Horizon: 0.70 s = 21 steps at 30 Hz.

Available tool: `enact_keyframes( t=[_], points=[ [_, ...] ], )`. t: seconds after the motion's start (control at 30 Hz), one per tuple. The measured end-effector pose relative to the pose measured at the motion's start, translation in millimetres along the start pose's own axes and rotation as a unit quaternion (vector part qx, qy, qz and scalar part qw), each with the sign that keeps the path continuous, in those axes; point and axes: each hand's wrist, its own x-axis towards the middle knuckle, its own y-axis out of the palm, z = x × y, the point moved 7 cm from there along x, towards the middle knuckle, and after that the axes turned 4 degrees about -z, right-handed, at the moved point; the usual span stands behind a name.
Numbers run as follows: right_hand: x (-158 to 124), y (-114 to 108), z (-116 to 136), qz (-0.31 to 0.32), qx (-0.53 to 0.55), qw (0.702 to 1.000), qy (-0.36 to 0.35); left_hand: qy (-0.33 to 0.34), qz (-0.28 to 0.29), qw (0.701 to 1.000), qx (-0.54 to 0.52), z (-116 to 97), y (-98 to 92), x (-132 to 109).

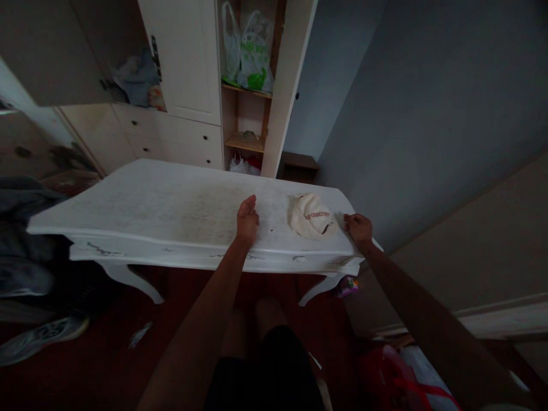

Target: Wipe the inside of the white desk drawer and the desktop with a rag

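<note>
White-painted worktop (171, 200), curved legs, is standing before an open wardrobe (188, 63); grey smudges and scuffs are showing across most of its top and along the front edge. Person is leaning over it with both bare arms stretched forward. Left hand (247, 220) is lying flat and open, palm down, fingers together, near the front edge about the middle of the top, holding nothing. Right hand (358, 228) is resting at the right-hand end by the corner, fingers bent; whether they are gripping the edge or merely touching it I cannot tell. Cream cloth (310, 216) with red lettering is sitting crumpled on the top between the two hands, just beside the right one and apart from the left, and neither is holding it. Judging by this, the work is looking barely begun: cloth unheld, marks remaining over the whole surface. Plastic bags (252, 57) are hanging inside the wardrobe; a shoe (43, 337) is lying on the dark red floor at left.
</note>
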Motion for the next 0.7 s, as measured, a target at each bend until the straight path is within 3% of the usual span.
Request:
enact_keyframes(
  t=[0.17, 0.5, 0.7],
  points=[
    [-1, 2, 2, 0.009, 0.017, 1.0, -0.001, -0.057, 0.055, 0.996, -0.049, -3, 8.0, -6],
    [5, 9, -5, 0.02, 0.054, 0.998, 0.007, 0.034, 0.055, 0.996, 0.061, -4, 11.7, -6],
    [4, 12, -7, 0.02, 0.102, 0.995, 0.008, 0.028, 0.061, 0.998, -0.005, -9, 10.2, -9]
  ],
)
